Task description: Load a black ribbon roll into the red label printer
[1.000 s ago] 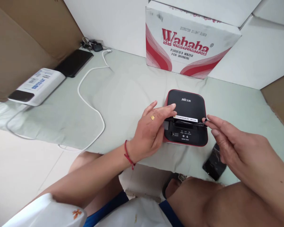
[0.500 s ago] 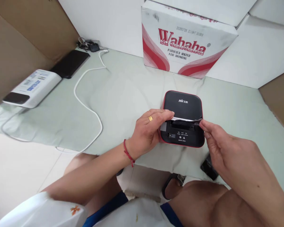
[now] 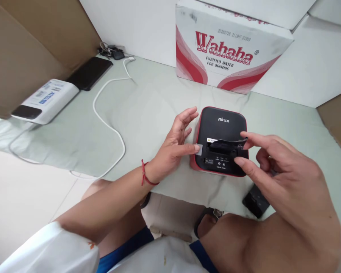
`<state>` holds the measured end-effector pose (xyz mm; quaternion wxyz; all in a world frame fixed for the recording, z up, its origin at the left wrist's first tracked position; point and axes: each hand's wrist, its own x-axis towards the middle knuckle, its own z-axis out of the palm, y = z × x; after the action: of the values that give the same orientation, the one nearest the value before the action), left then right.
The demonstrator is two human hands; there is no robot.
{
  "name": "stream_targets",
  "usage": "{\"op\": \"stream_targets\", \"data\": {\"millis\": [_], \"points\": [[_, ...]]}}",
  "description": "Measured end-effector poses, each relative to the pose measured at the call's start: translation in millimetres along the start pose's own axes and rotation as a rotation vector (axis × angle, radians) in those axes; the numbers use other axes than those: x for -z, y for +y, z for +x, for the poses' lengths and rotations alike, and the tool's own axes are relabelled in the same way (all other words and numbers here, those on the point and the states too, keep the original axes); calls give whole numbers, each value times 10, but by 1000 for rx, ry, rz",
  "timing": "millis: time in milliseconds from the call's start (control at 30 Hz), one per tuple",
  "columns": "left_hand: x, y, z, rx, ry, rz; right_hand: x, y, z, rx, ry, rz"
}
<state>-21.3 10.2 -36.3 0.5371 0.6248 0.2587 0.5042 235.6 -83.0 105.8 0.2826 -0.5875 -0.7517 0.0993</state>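
Note:
A small black receipt printer (image 3: 226,129) with red sides and a FEIE logo sits in front of me. From its slot rises a thin, dark, curled strip (image 3: 227,145). My left hand (image 3: 176,142) is open at the printer's left side, fingers spread, with its thumb on the grey button (image 3: 199,149). At the right edge my right hand (image 3: 275,163) is open. Its index fingertip is close to the strip's right end, and I cannot tell if they touch. The thumb tip lies lower, over the printer's right edge.
A black object (image 3: 255,201) lies partly under my right hand near the front edge. Behind the printer stands a Wahaha carton (image 3: 230,49). To the left are a white device (image 3: 47,102), a black phone-like slab (image 3: 92,72), keys (image 3: 113,51) and a white cable (image 3: 108,129).
My left hand has let go of the slot area and moved its thumb down onto the grey button. My right thumb and index finger have parted, and the strip stands more curled.

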Motion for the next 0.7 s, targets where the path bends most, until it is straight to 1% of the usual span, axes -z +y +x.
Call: {"op": "stream_targets", "data": {"millis": [100,267,367,433,533,600,633,700], "points": [[47,-83,-14,92,-27,-42,-48,-17,31,63,-58,34],[102,-122,-35,137,-93,-65,-90,-25,-2,135,-140,4],[73,-91,-39,149,-100,-95,-85,-49,4,206,-150,-49],[22,-42,-37,172,-98,-144,-86,-56,19,222,-144,-75],[-66,38,-30,247,-82,-247,-109,-28,36,203,-131,-91],[-105,63,-28,283,-62,-303,-147,10,47,161,-104,-61],[-115,63,-28,288,-54,-321,-175,27,54,120,-76,-22],[-122,44,-35,286,-43,-337,-254,41,79,-9,15,88]]}}
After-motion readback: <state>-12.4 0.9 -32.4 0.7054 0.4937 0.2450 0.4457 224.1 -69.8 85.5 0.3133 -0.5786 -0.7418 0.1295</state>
